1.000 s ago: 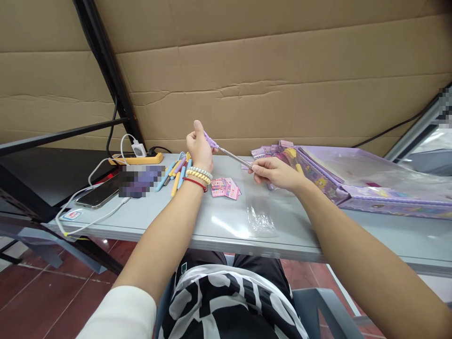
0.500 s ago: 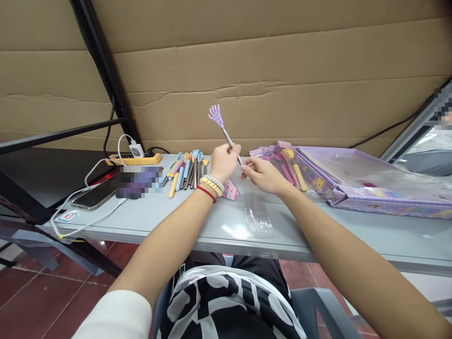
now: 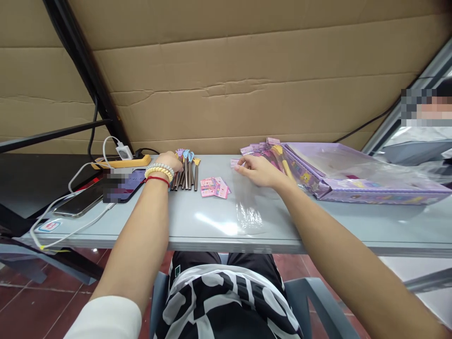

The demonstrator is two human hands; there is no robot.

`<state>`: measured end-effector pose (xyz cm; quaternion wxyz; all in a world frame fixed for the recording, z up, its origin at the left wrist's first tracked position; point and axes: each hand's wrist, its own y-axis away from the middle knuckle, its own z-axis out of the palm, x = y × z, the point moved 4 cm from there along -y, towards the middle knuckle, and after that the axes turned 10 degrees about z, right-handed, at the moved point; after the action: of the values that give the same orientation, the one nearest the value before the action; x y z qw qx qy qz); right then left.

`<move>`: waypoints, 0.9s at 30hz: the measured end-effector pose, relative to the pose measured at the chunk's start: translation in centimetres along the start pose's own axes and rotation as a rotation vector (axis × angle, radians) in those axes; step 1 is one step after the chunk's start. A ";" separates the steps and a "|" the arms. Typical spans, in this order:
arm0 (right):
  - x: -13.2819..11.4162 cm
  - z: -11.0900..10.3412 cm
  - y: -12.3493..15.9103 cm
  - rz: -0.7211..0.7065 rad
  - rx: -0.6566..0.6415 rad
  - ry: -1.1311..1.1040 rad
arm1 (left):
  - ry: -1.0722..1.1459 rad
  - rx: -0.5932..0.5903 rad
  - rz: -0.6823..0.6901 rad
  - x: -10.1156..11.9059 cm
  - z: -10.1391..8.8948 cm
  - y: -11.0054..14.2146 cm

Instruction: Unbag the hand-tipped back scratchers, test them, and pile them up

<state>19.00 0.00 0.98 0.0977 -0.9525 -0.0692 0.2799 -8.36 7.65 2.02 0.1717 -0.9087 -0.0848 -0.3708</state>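
Observation:
My left hand (image 3: 171, 162) reaches into a pile of small hand-shaped back scratchers (image 3: 186, 172) with metal shafts and coloured heads. Its fingertips are hidden behind the hand, so I cannot tell whether they hold one. Further right, the thumb and forefinger of my right hand (image 3: 259, 171) close at the edge of a small pink card (image 3: 233, 163). Several pink printed cards (image 3: 214, 187) lie between the hands. Clear plastic bags (image 3: 249, 216) lie flat below my right hand.
Packaged back scratchers (image 3: 284, 162) with pink headers lie behind my right hand, against a purple box (image 3: 381, 195). At left are phones (image 3: 83, 197), white cables and a yellow power strip (image 3: 123, 163). Cardboard (image 3: 219, 70) walls the back. Part of another person shows far right.
The purple back scratcher is no longer held up between my hands. My left hand has moved left and down to the pile. My right hand is now at a pink card.

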 end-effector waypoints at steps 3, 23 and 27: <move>0.2 -0.4 0.0 0.020 0.000 -0.022 | -0.107 -0.003 0.060 0.3 -0.1 0.0; 1.9 -0.4 -0.8 0.123 -0.111 0.227 | -0.202 -0.305 1.034 7.9 7.9 7.7; 1.8 1.2 -0.7 0.121 -0.282 0.376 | 0.095 0.117 1.063 9.2 3.5 8.9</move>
<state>19.85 1.25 -0.77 -0.0419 -0.9945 -0.0310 0.0908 2.97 0.98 3.94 0.3898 -0.7975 0.3743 -0.2682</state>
